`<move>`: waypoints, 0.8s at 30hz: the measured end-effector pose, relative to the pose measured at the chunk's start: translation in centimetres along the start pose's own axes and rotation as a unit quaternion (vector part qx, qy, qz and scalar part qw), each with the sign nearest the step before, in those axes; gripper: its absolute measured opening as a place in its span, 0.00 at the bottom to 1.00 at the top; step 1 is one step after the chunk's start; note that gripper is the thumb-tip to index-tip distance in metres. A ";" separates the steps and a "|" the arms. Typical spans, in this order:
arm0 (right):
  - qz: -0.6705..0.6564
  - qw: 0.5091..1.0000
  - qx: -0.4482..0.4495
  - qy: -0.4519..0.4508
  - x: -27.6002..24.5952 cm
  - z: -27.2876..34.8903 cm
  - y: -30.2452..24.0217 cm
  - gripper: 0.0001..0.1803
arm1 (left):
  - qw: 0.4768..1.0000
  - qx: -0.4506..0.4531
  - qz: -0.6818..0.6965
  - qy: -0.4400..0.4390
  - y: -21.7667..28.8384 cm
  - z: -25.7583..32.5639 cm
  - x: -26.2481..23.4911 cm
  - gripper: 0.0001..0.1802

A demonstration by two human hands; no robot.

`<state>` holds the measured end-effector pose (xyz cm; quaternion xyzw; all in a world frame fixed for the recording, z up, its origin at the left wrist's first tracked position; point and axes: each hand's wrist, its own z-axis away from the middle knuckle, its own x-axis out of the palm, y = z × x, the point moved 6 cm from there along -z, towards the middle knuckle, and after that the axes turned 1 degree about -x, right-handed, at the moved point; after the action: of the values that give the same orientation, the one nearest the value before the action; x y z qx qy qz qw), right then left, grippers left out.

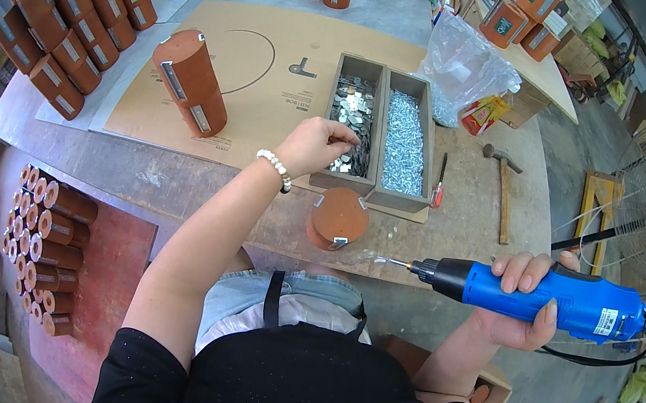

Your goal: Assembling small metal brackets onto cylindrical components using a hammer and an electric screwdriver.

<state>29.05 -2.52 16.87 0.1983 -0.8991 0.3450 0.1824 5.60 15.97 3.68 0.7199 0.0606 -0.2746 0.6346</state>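
The left hand [311, 146], fingertips drawn together, is at the flat metal pieces [353, 108] in the left of two gray bins [400, 201]; whether it grips one cannot be told. The right hand [529, 286] is clamped around one blue power driver [592, 302], right of one brown cylinder [340, 217] near the table's [215, 183] near edge. Rightward lies one hammer [505, 198]. One pale label [606, 322] marks the driver.

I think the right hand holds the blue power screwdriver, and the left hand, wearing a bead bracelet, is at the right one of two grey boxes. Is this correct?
Not quite: the head view shows the left hand, wearing a bead bracelet, at the left grey box of metal pieces, not the right one. The right hand does hold the blue power screwdriver.
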 end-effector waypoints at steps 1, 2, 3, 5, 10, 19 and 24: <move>0.002 1.000 -0.002 0.002 0.1 0.1 -0.1 0.30 | 1.000 0.011 0.024 -0.002 0.3 0.6 -0.2 0.09; 0.002 1.000 0.000 0.001 0.1 0.0 -0.1 0.30 | 0.999 0.021 0.048 -0.003 0.7 1.2 -0.4 0.08; 0.005 1.000 -0.003 0.004 0.1 0.1 -0.3 0.30 | 0.999 0.021 0.049 -0.003 1.5 2.0 -0.6 0.08; 0.010 1.000 -0.005 0.008 0.0 0.2 -0.3 0.30 | 0.999 -0.017 0.042 -0.025 2.3 3.6 -0.4 0.07; 0.009 1.000 0.002 0.014 0.4 0.4 0.1 0.30 | 0.995 -0.020 0.099 -0.022 1.7 7.4 1.2 0.06; -0.013 1.000 0.019 -0.001 1.3 0.7 0.9 0.30 | 0.976 0.134 -0.089 0.145 4.4 11.5 3.3 0.03; -0.005 1.000 0.018 -0.004 1.1 0.8 0.6 0.30 | 0.950 0.178 -0.146 0.209 3.6 12.1 3.6 0.04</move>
<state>27.70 -2.93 16.53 0.2070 -0.8927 0.3593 0.1766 6.34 2.94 4.66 0.8458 0.2467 -0.2141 0.4219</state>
